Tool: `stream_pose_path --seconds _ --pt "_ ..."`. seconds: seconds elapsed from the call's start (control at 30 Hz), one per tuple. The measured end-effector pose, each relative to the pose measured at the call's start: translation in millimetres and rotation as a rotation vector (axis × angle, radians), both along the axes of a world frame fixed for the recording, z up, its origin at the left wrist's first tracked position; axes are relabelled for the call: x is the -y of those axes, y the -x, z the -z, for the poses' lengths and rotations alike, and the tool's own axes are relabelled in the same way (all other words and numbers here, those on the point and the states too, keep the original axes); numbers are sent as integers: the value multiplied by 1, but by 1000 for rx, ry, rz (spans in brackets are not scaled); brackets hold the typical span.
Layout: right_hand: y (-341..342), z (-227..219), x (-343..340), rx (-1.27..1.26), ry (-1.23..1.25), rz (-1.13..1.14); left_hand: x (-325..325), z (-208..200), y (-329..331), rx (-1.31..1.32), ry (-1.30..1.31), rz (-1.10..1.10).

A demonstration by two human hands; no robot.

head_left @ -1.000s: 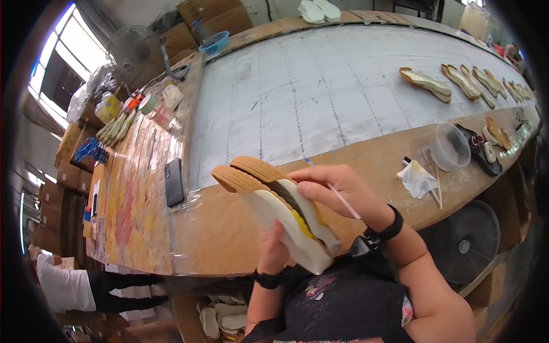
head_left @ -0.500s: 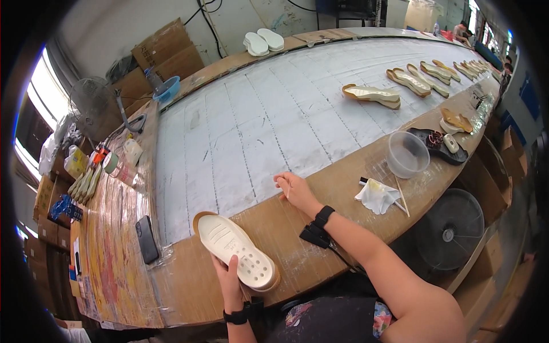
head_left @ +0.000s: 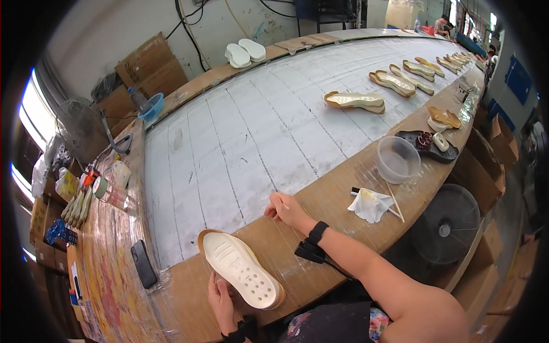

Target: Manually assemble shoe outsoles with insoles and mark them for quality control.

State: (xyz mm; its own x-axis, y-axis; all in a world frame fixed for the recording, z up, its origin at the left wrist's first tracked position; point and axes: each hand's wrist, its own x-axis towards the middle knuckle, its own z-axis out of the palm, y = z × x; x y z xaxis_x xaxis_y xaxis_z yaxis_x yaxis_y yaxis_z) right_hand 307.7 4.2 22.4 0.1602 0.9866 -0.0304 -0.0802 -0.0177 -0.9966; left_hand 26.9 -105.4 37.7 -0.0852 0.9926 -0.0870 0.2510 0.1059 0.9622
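A cream shoe sole [head_left: 241, 267] with a tan rim lies on the near brown table edge, its face with grooves and several round holes turned up. Beside its left edge rests my left hand [head_left: 221, 299], fingers stretched and thumb apart; whether the fingertips touch the sole is hard to see. My right hand [head_left: 287, 209] is closed, fingers curled inward, over the border between the brown edge and the white marked surface [head_left: 229, 148]. What it holds, if anything, is hidden. Both wrists wear black straps.
A clear plastic bowl [head_left: 398, 159], a white cloth [head_left: 370, 206] and thin sticks sit to the right. More soles [head_left: 355, 102] stand in a row at far right. To the left are a black phone [head_left: 143, 264], a tape roll [head_left: 100, 187] and a fan [head_left: 80, 123].
My left thumb has come off the top of the sole, and that hand now lies beside it. My right fingers have curled in more. The view has shifted slightly.
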Motion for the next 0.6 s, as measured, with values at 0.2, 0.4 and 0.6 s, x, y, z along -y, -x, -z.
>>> stream_pose_path --seconds 0.2,0.4,0.6 --pt "2 7 -1 -31 37 -73 4 19 13 191 -111 -219" --pt "0 9 1 81 -18 -96 6 24 16 239 -119 -233" --pt "1 4 3 145 -80 -101 5 27 18 228 -190 -195"
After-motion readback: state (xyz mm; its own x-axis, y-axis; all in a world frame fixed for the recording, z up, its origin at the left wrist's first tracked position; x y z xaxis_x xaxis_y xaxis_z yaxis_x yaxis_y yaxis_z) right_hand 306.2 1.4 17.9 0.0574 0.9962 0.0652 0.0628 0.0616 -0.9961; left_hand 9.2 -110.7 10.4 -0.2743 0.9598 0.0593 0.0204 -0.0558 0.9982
